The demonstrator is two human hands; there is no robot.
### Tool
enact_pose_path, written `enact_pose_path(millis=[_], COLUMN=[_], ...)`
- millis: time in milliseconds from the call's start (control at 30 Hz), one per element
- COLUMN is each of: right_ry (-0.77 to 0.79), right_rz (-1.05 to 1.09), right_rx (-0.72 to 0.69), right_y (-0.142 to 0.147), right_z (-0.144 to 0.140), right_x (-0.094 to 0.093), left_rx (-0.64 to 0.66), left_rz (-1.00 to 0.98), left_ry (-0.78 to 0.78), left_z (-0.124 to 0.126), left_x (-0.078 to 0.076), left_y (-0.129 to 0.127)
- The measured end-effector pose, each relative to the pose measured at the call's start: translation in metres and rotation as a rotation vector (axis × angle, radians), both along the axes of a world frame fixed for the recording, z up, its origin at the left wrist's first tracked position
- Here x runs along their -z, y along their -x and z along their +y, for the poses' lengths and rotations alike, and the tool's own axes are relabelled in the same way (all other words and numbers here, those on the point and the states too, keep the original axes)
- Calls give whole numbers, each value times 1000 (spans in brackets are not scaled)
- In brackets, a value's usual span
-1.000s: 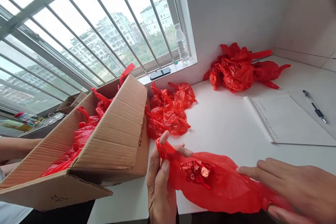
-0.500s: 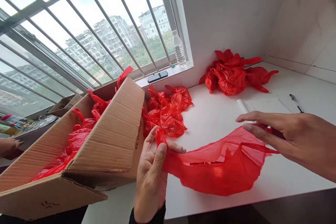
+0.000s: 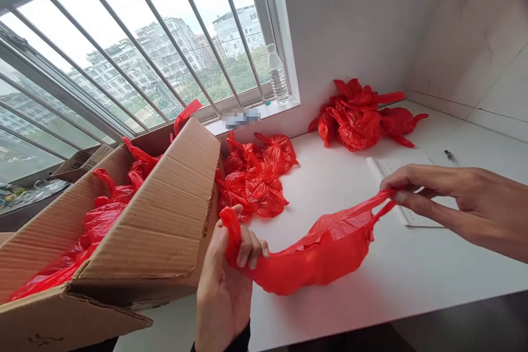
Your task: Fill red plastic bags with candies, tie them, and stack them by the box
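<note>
A red plastic bag (image 3: 313,258) is stretched between my two hands over the white table (image 3: 346,308). My left hand (image 3: 231,264) is closed around the bag's bunched left end, with a loop sticking up past the thumb. On the other side, my right hand (image 3: 429,192) pinches the bag's handles between thumb and fingers. The bag sags in the middle, and what it contains cannot be made out. Just beyond my left hand lie several knotted red bags (image 3: 264,181).
At the left stands an open cardboard box (image 3: 165,198) with red bags (image 3: 107,220) inside. More red bags (image 3: 355,121) are heaped by the wall. A notepad (image 3: 388,168) and a pen (image 3: 449,156) lie at the right. A water bottle (image 3: 278,77) stands on the windowsill.
My right hand has gathered the bag's handles and pulled them taut, closing up the wide mouth. My left hand's grip has turned, its fingers now curled over the bag.
</note>
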State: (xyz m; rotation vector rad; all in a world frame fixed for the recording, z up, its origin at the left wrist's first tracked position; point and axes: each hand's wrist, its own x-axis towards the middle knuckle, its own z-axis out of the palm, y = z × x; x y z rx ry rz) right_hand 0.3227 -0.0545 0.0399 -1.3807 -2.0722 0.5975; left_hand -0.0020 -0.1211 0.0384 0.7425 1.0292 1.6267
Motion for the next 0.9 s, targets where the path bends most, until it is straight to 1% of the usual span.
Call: enact_pose_path(millis=[67, 100, 167, 233, 333, 367, 400, 433, 467, 533, 567, 667, 733, 800, 833, 900], right_ry=[68, 53, -53, -127, -98, -87, -91, -116, -155, -203, -192, -75, -41, -11, 16, 89], right_rz=[13, 33, 82, 110, 100, 105, 115, 128, 141, 135, 124, 138, 189, 228, 231, 210], right_rx=[-49, -77, -181, -344, -563, -604, -626, -622, -589, -521, -509, -493, -427, -376, -382, -456], right_y=[10, 16, 34, 54, 79, 84, 86, 87, 86, 82, 80, 76, 75, 73, 72, 71], right_z=[-5, -8, -15, -21, -26, -27, -27, -26, -24, -19, -16, -10, -11, -16, -19, -23], right_x=[-5, -8, -14, -21, -29, -29, -28, -27, -24, -16, -13, -5, -3, -5, -6, -8], left_rx=[19, 16, 17, 54, 67, 91, 142, 219, 301, 413, 431, 422, 443, 468, 470, 463], left_rz=[20, 63, 204, 390, 705, 756, 769, 736, 674, 545, 489, 339, 271, 210, 178, 151], left_ry=[41, 61, 107, 151, 181, 179, 170, 142, 105, 52, 58, 153, 197, 198, 190, 160], left_z=[0, -2, -8, -16, -25, -25, -24, -20, -17, -9, -6, -1, 2, 5, 7, 10], left_x=[0, 2, 6, 10, 11, 10, 9, 7, 6, 4, 4, 9, 14, 17, 18, 16], left_y=[-7, -13, -31, -53, -76, -79, -78, -76, -72, -65, -61, -56, -53, -49, -47, -43])
